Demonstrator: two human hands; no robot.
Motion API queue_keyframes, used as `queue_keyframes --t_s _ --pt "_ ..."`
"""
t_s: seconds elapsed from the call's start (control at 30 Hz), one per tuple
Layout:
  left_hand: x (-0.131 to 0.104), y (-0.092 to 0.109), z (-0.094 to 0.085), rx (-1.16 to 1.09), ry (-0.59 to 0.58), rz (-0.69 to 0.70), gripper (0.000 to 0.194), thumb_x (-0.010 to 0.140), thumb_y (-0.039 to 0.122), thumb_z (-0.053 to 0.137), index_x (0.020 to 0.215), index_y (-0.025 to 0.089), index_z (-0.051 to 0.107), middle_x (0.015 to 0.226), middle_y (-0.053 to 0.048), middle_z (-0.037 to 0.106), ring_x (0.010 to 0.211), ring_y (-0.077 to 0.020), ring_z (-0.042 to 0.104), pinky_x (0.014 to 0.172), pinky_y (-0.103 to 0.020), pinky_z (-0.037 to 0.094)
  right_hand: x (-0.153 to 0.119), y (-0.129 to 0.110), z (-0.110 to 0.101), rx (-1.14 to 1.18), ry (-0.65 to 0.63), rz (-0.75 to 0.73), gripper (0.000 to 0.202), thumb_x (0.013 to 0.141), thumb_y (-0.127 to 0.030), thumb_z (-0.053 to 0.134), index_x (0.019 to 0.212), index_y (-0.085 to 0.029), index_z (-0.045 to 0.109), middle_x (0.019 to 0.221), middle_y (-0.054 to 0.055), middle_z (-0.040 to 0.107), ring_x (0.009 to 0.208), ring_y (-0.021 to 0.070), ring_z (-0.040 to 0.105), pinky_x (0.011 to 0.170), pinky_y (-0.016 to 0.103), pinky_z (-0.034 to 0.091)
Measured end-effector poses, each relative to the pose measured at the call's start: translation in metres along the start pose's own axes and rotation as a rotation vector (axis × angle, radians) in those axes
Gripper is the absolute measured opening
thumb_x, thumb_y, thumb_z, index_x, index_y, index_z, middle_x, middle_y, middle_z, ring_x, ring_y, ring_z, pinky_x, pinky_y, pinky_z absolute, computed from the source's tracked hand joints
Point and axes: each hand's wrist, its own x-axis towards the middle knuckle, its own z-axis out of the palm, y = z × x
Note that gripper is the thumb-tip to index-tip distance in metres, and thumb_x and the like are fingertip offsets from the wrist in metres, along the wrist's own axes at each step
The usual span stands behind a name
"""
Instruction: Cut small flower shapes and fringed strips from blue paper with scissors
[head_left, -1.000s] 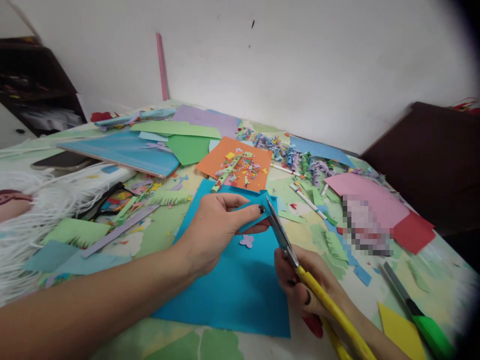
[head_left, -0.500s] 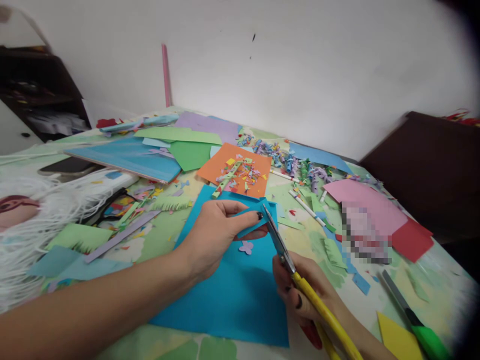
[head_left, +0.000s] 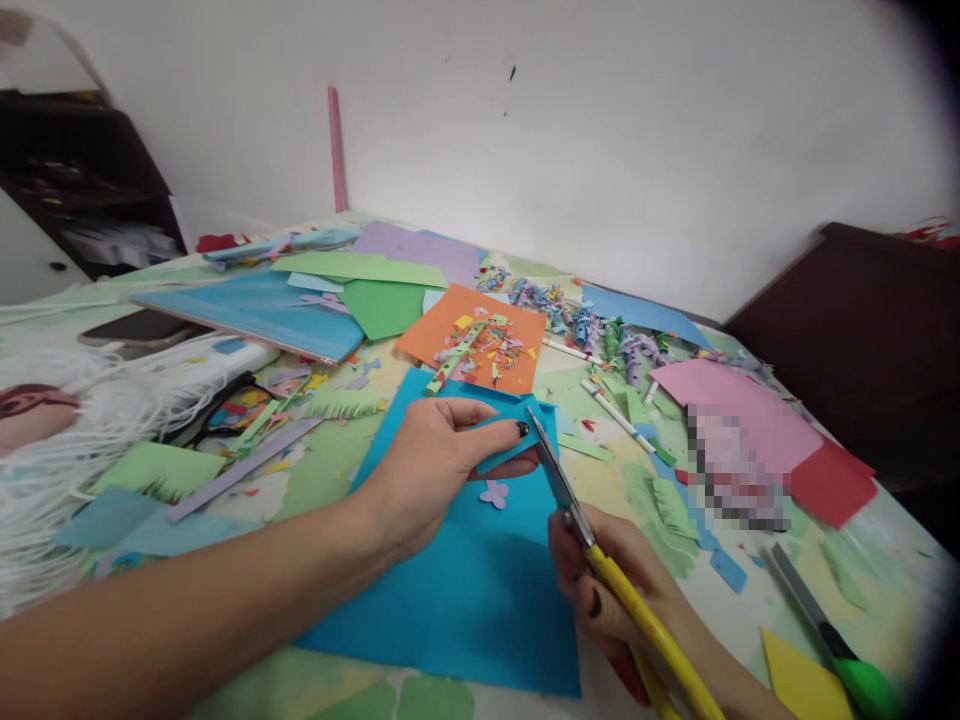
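My left hand (head_left: 442,455) pinches a small piece of blue paper (head_left: 499,455) between thumb and fingers, above a large blue sheet (head_left: 450,610). My right hand (head_left: 611,575) is closed on yellow-handled scissors (head_left: 630,600). Their blade tips meet the right end of the small blue piece, close to my left thumb; whether the blades are parted there I cannot make out. Below my left fingers, a lilac flower-shaped cutout (head_left: 494,494) lies on the blue sheet. Past its far edge is an orange sheet (head_left: 420,335) strewn with tiny paper scraps and a spotted green strip (head_left: 455,358).
Green-handled scissors (head_left: 862,685) lie at the right by a yellow sheet (head_left: 802,670). Farther back are pink paper (head_left: 735,400), markers (head_left: 616,415) and curled paper pieces (head_left: 615,340). White cord (head_left: 45,540), a phone (head_left: 139,330) and glasses (head_left: 217,400) occupy the left.
The whole view has shifted very slightly. Both hands, the small blue piece and the scissors keep nearly the same positions relative to one another.
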Motion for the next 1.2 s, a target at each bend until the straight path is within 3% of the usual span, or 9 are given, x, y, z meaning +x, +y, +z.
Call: queue_keyframes --t_s 0.67,0.97,1.2 --pt "0.002 0.0 0.0 -0.009 -0.006 0.007 0.014 0.066 0.018 0.074 0.057 0.012 0.066 0.065 -0.002 0.068 0.07 -0.0166 0.067 0.079 -0.035 0.056 0.0 0.002 -0.002 -0.023 -0.013 0.023 0.036 0.081 -0.05 0.06 0.075 -0.021 0.039 0.061 -0.007 0.028 0.045 0.0071 0.018 0.037 0.02 0.015" --pt "0.0 -0.001 0.0 -0.016 -0.012 -0.007 0.015 0.066 0.019 0.074 0.057 0.012 0.065 0.066 -0.003 0.068 0.068 -0.0153 0.067 0.079 -0.034 0.057 0.005 0.01 -0.005 0.005 -0.031 -0.074 0.048 0.075 -0.062 0.061 0.07 -0.021 0.037 0.064 -0.006 0.03 0.048 0.0077 0.021 0.039 0.021 0.014" --pt "0.0 -0.001 0.0 0.01 -0.012 -0.006 0.013 0.067 0.019 0.073 0.059 0.012 0.066 0.069 -0.004 0.07 0.073 -0.0183 0.068 0.079 -0.034 0.056 0.002 0.014 -0.008 -0.019 -0.076 -0.103 0.041 0.08 -0.054 0.061 0.073 -0.021 0.038 0.066 -0.005 0.03 0.05 0.0083 0.024 0.041 0.021 0.019"
